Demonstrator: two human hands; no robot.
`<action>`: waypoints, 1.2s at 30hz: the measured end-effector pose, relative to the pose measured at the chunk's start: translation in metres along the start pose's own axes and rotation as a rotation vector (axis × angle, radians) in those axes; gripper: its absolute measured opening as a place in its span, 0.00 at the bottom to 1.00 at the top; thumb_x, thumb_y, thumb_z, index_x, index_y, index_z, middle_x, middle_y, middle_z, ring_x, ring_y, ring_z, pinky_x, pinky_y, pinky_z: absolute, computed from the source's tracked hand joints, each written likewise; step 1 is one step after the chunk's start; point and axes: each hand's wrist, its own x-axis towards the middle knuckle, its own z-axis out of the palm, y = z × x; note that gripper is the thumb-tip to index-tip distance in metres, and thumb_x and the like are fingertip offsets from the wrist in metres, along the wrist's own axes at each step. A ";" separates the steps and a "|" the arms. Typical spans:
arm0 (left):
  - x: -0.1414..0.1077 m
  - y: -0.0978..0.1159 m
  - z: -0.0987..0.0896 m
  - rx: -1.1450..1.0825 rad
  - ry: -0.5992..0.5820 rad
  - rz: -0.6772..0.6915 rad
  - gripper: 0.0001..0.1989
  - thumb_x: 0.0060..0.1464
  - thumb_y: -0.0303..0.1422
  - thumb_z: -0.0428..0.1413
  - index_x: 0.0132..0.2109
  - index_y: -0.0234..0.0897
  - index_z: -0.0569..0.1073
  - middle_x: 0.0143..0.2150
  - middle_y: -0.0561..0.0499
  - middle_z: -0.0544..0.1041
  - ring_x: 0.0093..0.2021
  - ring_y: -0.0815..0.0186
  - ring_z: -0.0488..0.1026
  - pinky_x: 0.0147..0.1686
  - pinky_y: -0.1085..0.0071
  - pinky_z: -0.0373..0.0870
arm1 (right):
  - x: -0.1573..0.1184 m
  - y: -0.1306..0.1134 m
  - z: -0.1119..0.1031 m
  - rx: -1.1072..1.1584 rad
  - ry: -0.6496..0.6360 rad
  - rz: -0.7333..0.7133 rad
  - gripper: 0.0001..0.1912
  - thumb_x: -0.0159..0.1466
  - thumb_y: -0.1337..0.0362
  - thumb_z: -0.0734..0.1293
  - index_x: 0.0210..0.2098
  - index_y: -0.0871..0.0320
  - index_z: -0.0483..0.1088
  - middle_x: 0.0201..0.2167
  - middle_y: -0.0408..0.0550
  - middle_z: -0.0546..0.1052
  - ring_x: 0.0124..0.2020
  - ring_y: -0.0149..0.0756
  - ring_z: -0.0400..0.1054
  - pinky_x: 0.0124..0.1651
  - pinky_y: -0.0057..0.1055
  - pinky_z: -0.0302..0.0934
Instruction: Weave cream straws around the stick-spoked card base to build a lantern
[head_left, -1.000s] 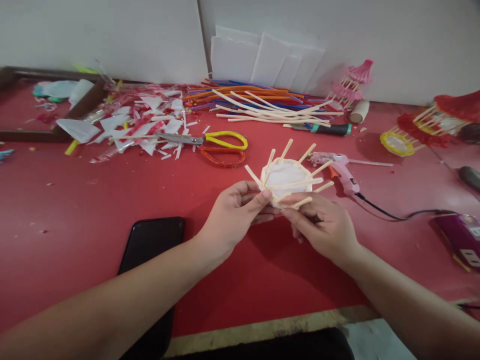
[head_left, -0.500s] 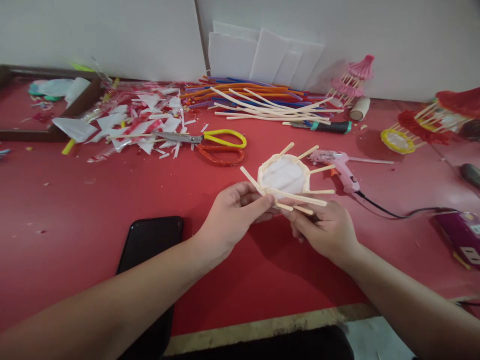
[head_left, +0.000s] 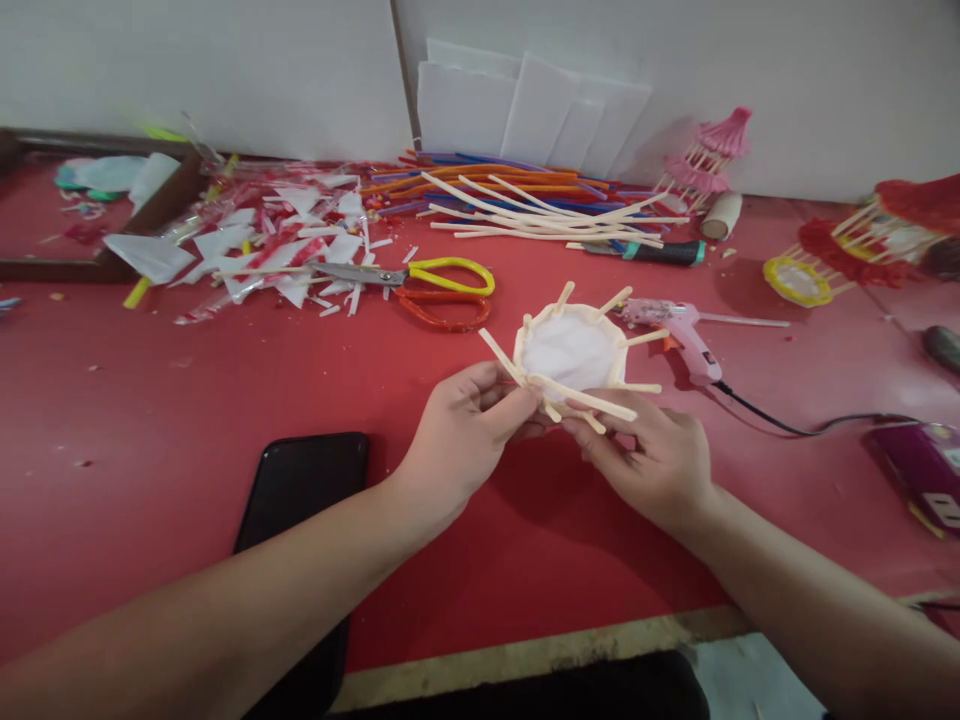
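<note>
A round white piece with a cream rim and several cream sticks poking outward is held above the red table. My left hand pinches its lower left rim, thumb on top near a long cream strip that runs along the near side. At the lower right edge, my right hand grips the same piece between thumb and fingers. Some fingertips of both hands are hidden under the piece. A pink glue gun lies just right of it.
Scissors and a cutter lie beyond the hands, near cream strips and scraps. A black phone is beside my left forearm. Red stick models stand at right, near a purple box.
The round piece has tilted and turned slightly, and its near sticks have shifted a little to the left. Both hands still hold it in nearly the same place.
</note>
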 end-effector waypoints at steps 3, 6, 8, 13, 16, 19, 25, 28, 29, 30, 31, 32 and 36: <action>0.000 0.000 0.000 0.004 -0.019 0.008 0.03 0.52 0.30 0.62 0.34 0.35 0.78 0.27 0.54 0.77 0.29 0.70 0.75 0.35 0.73 0.75 | -0.001 0.001 0.000 0.005 -0.028 0.007 0.07 0.64 0.67 0.67 0.41 0.53 0.75 0.22 0.37 0.80 0.15 0.26 0.66 0.22 0.23 0.61; 0.000 -0.001 0.000 0.001 -0.026 0.011 0.02 0.52 0.29 0.60 0.34 0.35 0.77 0.28 0.54 0.77 0.29 0.70 0.75 0.37 0.73 0.75 | -0.001 0.001 0.000 0.005 -0.053 -0.005 0.06 0.64 0.67 0.66 0.39 0.54 0.75 0.22 0.38 0.79 0.15 0.26 0.67 0.22 0.23 0.60; 0.000 -0.001 0.000 -0.006 -0.019 0.004 0.01 0.53 0.28 0.60 0.33 0.35 0.77 0.28 0.54 0.78 0.29 0.71 0.75 0.36 0.74 0.75 | 0.000 0.001 0.000 -0.001 -0.053 -0.016 0.05 0.65 0.67 0.66 0.38 0.55 0.75 0.24 0.40 0.81 0.17 0.26 0.68 0.22 0.23 0.60; 0.000 -0.001 0.000 -0.013 -0.023 -0.015 0.04 0.53 0.28 0.60 0.37 0.34 0.78 0.32 0.52 0.81 0.31 0.71 0.76 0.35 0.76 0.75 | 0.000 0.000 0.000 -0.027 -0.057 -0.011 0.06 0.64 0.67 0.66 0.35 0.56 0.76 0.22 0.40 0.79 0.14 0.25 0.64 0.21 0.24 0.58; 0.000 -0.001 0.000 -0.006 -0.025 -0.022 0.04 0.54 0.28 0.60 0.38 0.34 0.78 0.33 0.51 0.82 0.32 0.70 0.77 0.36 0.75 0.76 | 0.000 0.001 0.001 -0.004 -0.058 0.012 0.06 0.64 0.68 0.66 0.33 0.56 0.76 0.21 0.40 0.79 0.16 0.26 0.66 0.22 0.24 0.59; 0.000 0.000 -0.001 0.004 -0.019 -0.030 0.04 0.54 0.28 0.60 0.38 0.34 0.79 0.32 0.51 0.81 0.32 0.70 0.78 0.37 0.75 0.76 | -0.002 0.001 0.001 0.053 -0.072 0.034 0.07 0.65 0.68 0.65 0.36 0.56 0.76 0.19 0.39 0.77 0.16 0.26 0.66 0.23 0.23 0.60; 0.000 -0.002 -0.002 -0.018 -0.033 -0.036 0.02 0.53 0.29 0.61 0.35 0.34 0.78 0.31 0.52 0.81 0.31 0.71 0.77 0.36 0.75 0.76 | -0.001 0.003 0.002 0.069 -0.098 0.024 0.07 0.65 0.70 0.65 0.37 0.57 0.76 0.18 0.38 0.75 0.19 0.26 0.69 0.24 0.22 0.61; 0.001 -0.003 -0.002 -0.034 -0.037 -0.024 0.03 0.52 0.31 0.62 0.34 0.35 0.77 0.31 0.53 0.81 0.32 0.70 0.77 0.36 0.74 0.75 | 0.000 0.003 0.001 0.072 -0.102 -0.015 0.08 0.65 0.70 0.65 0.40 0.56 0.76 0.19 0.38 0.76 0.19 0.26 0.70 0.24 0.23 0.61; 0.002 -0.003 -0.003 -0.036 -0.035 -0.011 0.03 0.52 0.31 0.62 0.33 0.35 0.77 0.30 0.53 0.80 0.32 0.70 0.77 0.36 0.74 0.75 | 0.000 0.002 0.000 0.084 -0.107 -0.038 0.09 0.65 0.69 0.65 0.43 0.56 0.75 0.20 0.38 0.76 0.19 0.27 0.69 0.24 0.23 0.62; 0.002 -0.003 -0.003 -0.030 -0.030 0.002 0.03 0.53 0.31 0.62 0.33 0.36 0.77 0.29 0.54 0.79 0.31 0.70 0.76 0.35 0.75 0.75 | -0.001 0.002 -0.002 0.106 -0.109 -0.061 0.11 0.64 0.69 0.66 0.46 0.56 0.74 0.20 0.38 0.76 0.19 0.27 0.69 0.24 0.23 0.62; 0.002 -0.003 -0.004 -0.023 -0.018 0.012 0.03 0.53 0.31 0.62 0.33 0.36 0.77 0.29 0.54 0.78 0.31 0.71 0.76 0.34 0.75 0.75 | -0.002 0.001 -0.005 0.138 -0.109 -0.079 0.14 0.64 0.69 0.66 0.49 0.55 0.73 0.21 0.37 0.76 0.19 0.27 0.68 0.24 0.24 0.62; 0.003 -0.002 -0.004 -0.016 0.001 0.019 0.04 0.53 0.32 0.62 0.34 0.36 0.77 0.29 0.55 0.78 0.30 0.71 0.75 0.34 0.75 0.75 | -0.004 0.000 -0.008 0.179 -0.096 -0.096 0.16 0.63 0.69 0.66 0.51 0.55 0.72 0.22 0.38 0.76 0.19 0.27 0.68 0.23 0.24 0.62; 0.006 0.002 -0.006 -0.026 0.107 0.050 0.05 0.51 0.33 0.64 0.34 0.36 0.78 0.32 0.53 0.79 0.33 0.69 0.77 0.35 0.72 0.77 | -0.008 0.011 -0.024 0.239 0.097 -0.063 0.10 0.64 0.68 0.64 0.42 0.51 0.74 0.26 0.41 0.77 0.24 0.31 0.70 0.26 0.29 0.64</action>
